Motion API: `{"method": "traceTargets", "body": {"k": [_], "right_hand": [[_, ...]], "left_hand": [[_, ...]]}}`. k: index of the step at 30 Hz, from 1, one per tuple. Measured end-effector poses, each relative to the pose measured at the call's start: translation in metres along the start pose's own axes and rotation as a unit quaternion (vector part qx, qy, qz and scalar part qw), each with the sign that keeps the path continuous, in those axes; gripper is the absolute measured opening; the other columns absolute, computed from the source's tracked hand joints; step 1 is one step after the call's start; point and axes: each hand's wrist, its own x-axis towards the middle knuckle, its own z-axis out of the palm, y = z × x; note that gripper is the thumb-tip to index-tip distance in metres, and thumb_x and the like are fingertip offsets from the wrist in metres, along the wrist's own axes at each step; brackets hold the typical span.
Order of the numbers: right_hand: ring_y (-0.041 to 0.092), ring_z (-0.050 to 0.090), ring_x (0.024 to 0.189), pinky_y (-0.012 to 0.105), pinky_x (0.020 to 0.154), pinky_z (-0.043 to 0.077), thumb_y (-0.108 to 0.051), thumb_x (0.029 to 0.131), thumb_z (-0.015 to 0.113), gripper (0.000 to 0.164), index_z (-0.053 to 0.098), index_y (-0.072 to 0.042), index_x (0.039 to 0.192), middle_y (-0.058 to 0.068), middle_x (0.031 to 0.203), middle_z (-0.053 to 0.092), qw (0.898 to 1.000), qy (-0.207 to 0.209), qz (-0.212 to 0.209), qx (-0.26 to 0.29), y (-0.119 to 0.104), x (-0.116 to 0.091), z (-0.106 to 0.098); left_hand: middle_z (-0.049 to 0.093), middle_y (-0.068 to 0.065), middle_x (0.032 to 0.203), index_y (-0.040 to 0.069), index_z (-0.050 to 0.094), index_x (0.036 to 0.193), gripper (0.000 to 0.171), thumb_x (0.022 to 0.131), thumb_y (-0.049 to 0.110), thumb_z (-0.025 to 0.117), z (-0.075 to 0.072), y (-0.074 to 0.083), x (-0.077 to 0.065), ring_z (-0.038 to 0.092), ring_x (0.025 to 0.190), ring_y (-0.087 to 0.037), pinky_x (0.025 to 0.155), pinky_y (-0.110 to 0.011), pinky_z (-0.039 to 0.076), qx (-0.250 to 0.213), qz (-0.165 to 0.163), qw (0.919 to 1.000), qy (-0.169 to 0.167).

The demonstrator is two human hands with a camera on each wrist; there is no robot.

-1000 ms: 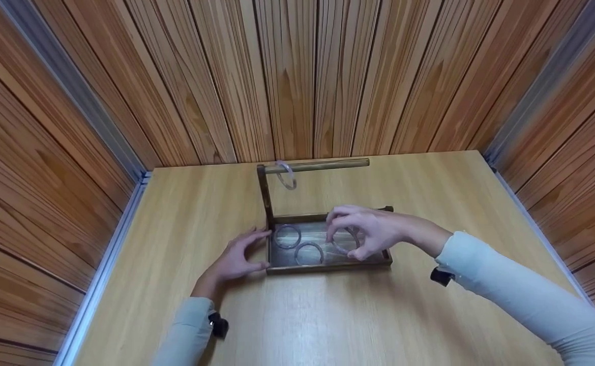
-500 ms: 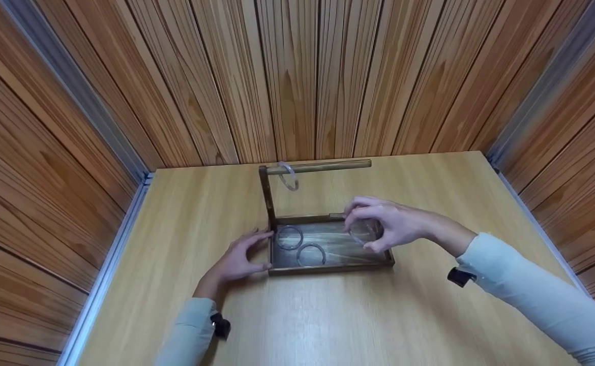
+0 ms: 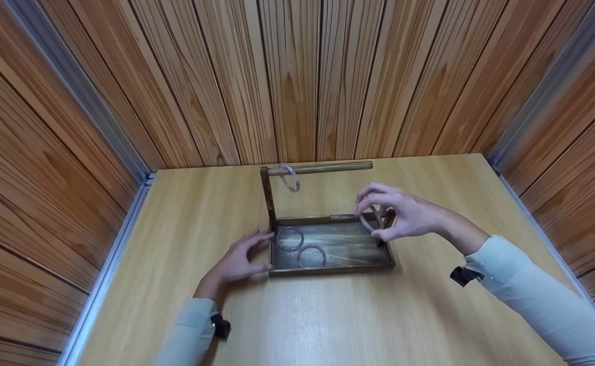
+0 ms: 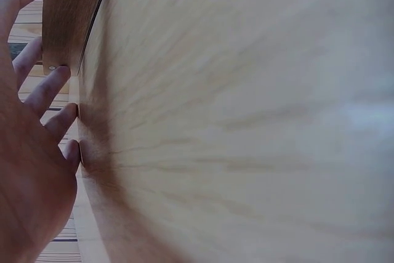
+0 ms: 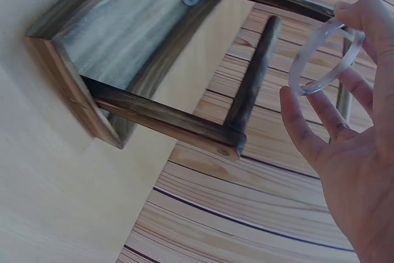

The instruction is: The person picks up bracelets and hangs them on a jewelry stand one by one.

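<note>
Between thumb and fingertips, my right hand (image 3: 404, 213) pinches a translucent pale bangle (image 5: 298, 73). It is raised over the right end of a dark wooden stand with a tray base (image 3: 351, 241), close to the stand's lower bar (image 5: 253, 81). Two more bangles, one toward the back (image 3: 290, 239) and one toward the front (image 3: 311, 255), lie in the left half of the tray. Another hanging bangle (image 3: 291, 178) encircles the upper bar (image 3: 333, 168). At the tray's left end wall (image 4: 71, 23), my left hand (image 3: 236, 258) rests with thumb and fingers spread, fingertips touching it.
The stand is on a light wooden table (image 3: 328, 320). Wood-plank walls (image 3: 297, 76) rise at the back and both sides, with metal rails (image 3: 109, 284) along the side edges. Its tall left post (image 3: 268, 195) carries the upper bar; a shorter right post (image 5: 160, 115) carries the lower one.
My right hand has lifted the bangle from the tray and moved right and back toward the lower bar, tilting it upright. My left hand has stayed at the tray's end.
</note>
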Motion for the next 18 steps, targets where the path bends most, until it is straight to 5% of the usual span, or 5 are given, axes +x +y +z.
{"method": "traceTargets", "body": {"k": [7, 18], "right_hand": [[0.004, 0.063, 0.123, 0.032, 0.081, 0.068, 0.003, 0.082, 0.088, 0.051, 0.074, -0.011, 0.129, 0.015, 0.135, 0.065, 0.999, 0.045, -0.023, 0.005, 0.007, -0.001, -0.009], [0.002, 0.062, 0.127, 0.026, 0.085, 0.065, 0.006, 0.081, 0.088, 0.052, 0.074, -0.005, 0.130, 0.026, 0.137, 0.062, 0.996, 0.093, -0.011, 0.010, 0.011, -0.002, -0.016]], "left_hand": [[0.035, -0.019, 0.185, 0.033, 0.053, 0.169, 0.083, 0.094, 0.040, 0.089, 0.000, 0.001, 0.001, 0.021, 0.176, -0.050, 0.137, -0.081, 0.016, -0.001, 0.000, 1.0000, -0.003], [0.036, -0.015, 0.185, 0.029, 0.054, 0.168, 0.085, 0.092, 0.041, 0.089, 0.000, 0.001, -0.001, 0.023, 0.176, -0.048, 0.138, -0.082, 0.012, 0.008, 0.001, 1.0000, 0.000]]}}
